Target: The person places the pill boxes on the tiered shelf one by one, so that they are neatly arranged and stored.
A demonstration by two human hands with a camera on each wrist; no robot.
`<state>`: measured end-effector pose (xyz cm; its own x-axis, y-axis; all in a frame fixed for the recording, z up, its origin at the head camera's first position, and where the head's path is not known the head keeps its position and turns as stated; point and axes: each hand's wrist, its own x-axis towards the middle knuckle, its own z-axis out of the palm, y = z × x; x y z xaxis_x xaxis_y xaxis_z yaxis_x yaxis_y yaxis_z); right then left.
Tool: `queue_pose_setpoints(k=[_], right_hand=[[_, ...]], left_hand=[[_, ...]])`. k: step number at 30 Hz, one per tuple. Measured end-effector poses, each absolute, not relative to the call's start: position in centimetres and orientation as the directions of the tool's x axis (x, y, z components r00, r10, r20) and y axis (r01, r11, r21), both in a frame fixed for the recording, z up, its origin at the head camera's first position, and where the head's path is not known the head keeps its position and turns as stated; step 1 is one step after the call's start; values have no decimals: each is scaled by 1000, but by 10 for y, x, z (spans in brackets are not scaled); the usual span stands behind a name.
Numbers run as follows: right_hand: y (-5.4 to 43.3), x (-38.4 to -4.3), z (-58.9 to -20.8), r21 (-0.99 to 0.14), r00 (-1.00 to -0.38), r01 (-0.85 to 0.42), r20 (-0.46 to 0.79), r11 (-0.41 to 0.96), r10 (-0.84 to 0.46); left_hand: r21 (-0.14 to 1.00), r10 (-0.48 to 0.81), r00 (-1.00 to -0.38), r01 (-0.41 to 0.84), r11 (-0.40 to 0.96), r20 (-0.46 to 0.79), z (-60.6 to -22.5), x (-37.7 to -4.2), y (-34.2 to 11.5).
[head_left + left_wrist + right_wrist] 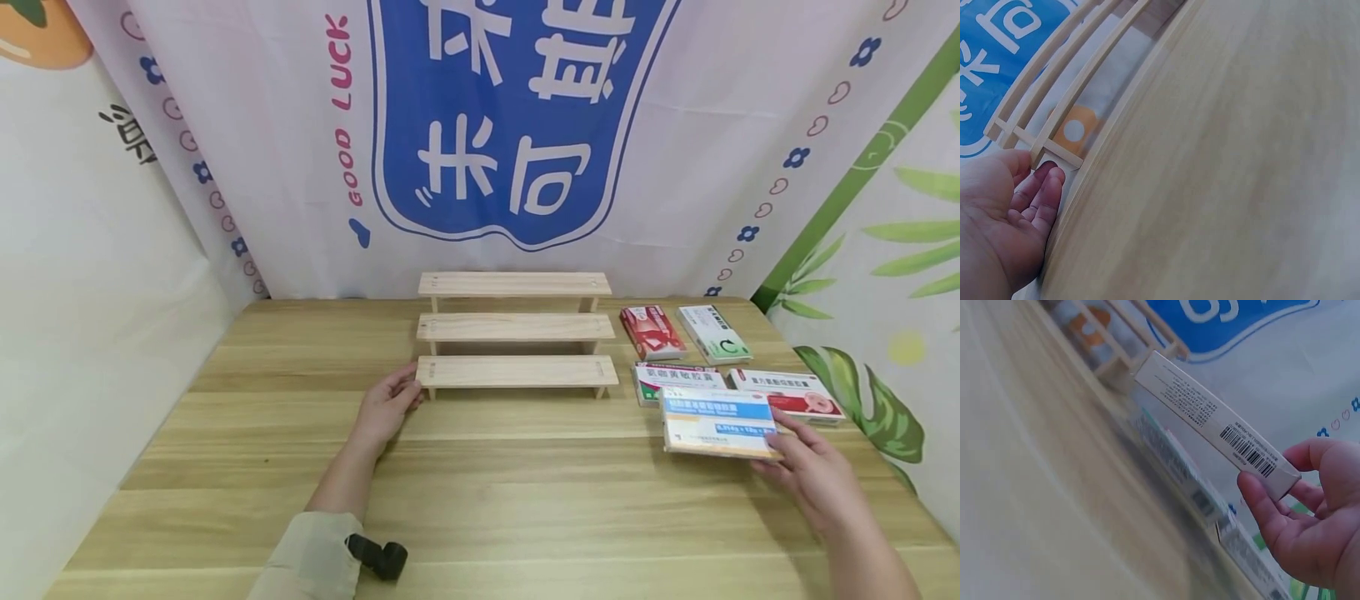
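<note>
My right hand (817,467) pinches the right end of a white, blue and yellow medicine box (716,423) between thumb and fingers. Raised off the table, the box shows its printed side with a barcode in the right wrist view (1204,419). At the middle back stands a three-step wooden display rack (517,372). My left hand (386,408) holds the left end of its lowest step, with the thumb and curled fingers at the board's corner in the left wrist view (1019,206).
Behind the held box lie a green-and-white medicine box (678,377) and a white-and-red one (787,392). Farther back are a red box (652,332) and a white-and-green box (714,333). A printed curtain (300,167) hangs along the back edge of the wooden table (487,500).
</note>
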<state>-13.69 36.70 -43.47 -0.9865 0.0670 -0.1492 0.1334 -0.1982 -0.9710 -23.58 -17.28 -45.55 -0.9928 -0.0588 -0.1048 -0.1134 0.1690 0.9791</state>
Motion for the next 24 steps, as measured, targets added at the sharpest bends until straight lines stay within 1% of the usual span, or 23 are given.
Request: queue_pose_setpoints(k=[2,4,8,13,20,24], right_hand=[[359,-141,-428,-967,-995,77,-89,-244,39],[347,-147,-421,-965,-999,31,-39,-260,26],[320,-162,-404,-966,-999,-8,-2,-259,38],[286,-181,-387,-976,-999,-2,-9,-217,53],[244,-205,-373,-989,-997,11,-21,-147,72],[222,-220,-364,-987,-992,43,-60,-156,109]], left_hand=[[979,-60,-992,-116,165,-107,-456,-236,-173],[979,-60,-992,-119,163,-111,-456,-236,-173],[979,-62,-992,-116,167,-107,-456,-236,-173],[977,-64,-993,-112,180,-102,-456,-235,-173],[976,-67,-992,-121,181,-110,-456,-235,-173],[978,-70,-990,-128,162,-118,-456,-235,-173]])
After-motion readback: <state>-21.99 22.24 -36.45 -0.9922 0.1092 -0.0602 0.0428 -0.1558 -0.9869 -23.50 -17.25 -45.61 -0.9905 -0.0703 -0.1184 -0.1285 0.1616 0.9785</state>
